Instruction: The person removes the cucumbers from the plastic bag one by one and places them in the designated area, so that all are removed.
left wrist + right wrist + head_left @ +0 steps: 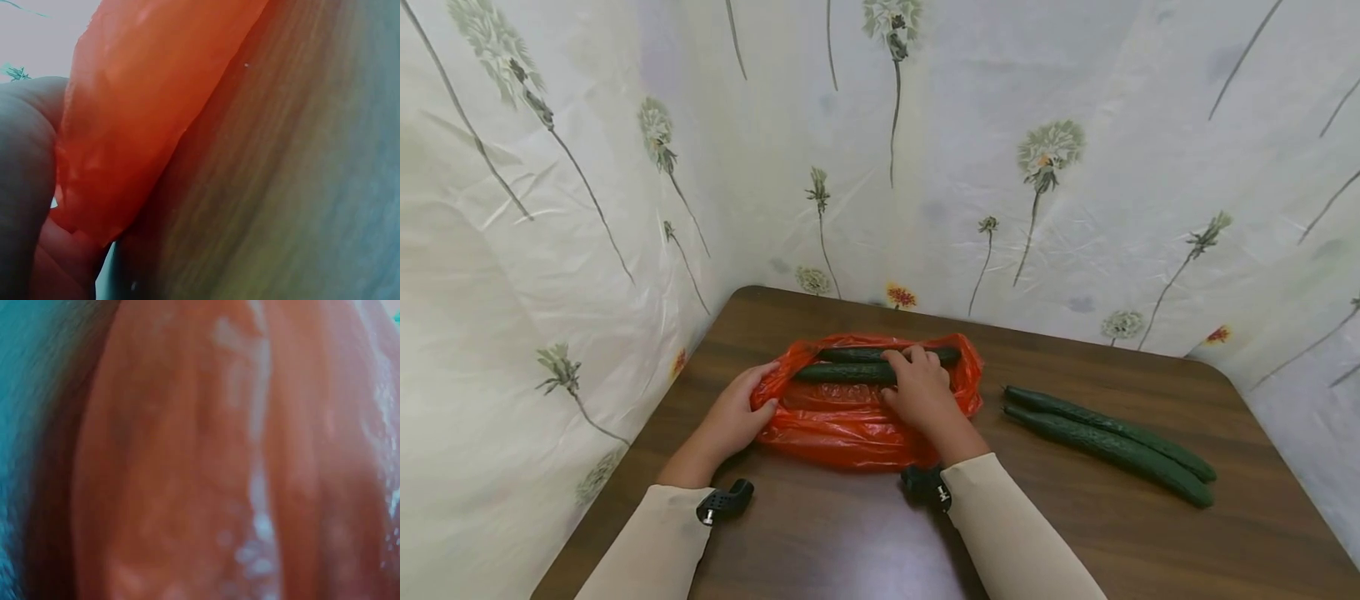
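Observation:
A crumpled red plastic bag (857,437) lies with its mouth facing up, and two dark green cucumbers show side by side inside it. My left hand (737,412) grips the bag's left edge; in the left wrist view the red film (144,112) passes between thumb and fingers. Reaching into the opening from the right, my right hand (921,392) grips the nearer cucumber (842,373), its fingers bent over the top and the thumb on the near side. The farther cucumber (850,355) runs just behind it. Blurred red plastic (187,456) fills most of the right wrist view.
Two more long cucumbers, one behind (1112,421) and one in front (1108,446), lie slanted on the brown wooden table (820,533) right of the bag. A pale curtain (955,167) with dandelion prints hangs behind the table and at its sides.

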The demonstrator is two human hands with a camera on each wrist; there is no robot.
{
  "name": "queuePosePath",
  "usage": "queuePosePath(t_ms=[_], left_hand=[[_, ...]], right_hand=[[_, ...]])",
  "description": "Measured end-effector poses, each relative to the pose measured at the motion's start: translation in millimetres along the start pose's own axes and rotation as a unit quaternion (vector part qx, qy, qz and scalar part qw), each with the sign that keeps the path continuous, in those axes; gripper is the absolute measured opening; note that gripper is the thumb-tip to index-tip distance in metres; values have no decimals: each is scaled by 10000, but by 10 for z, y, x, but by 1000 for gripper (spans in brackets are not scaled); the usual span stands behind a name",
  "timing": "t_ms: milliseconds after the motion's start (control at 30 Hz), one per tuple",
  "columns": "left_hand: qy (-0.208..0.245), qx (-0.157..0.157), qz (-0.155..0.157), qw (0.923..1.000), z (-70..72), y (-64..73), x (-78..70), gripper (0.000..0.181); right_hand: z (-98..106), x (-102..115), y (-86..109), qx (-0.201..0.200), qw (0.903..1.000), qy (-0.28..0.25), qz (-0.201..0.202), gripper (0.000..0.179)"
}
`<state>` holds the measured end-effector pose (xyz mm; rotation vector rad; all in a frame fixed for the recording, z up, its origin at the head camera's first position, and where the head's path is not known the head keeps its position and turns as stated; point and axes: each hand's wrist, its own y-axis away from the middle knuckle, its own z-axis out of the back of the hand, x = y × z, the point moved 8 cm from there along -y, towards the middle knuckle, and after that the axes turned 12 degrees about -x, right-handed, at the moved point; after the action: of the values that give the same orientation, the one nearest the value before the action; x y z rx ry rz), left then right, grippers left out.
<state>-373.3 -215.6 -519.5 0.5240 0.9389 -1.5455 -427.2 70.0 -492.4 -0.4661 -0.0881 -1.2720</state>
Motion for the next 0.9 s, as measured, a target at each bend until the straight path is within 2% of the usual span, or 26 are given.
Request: queuePosePath(t_ms=[300,900], left_hand=[[-91,-39,-159,9998,11,-2,-11,63],[-31,-71,-162,9998,-1,16,-3,61]], right_hand=[[-57,21,-9,9,9999,137,0,55],[-98,6,-27,-148,9997,192,-33,48]])
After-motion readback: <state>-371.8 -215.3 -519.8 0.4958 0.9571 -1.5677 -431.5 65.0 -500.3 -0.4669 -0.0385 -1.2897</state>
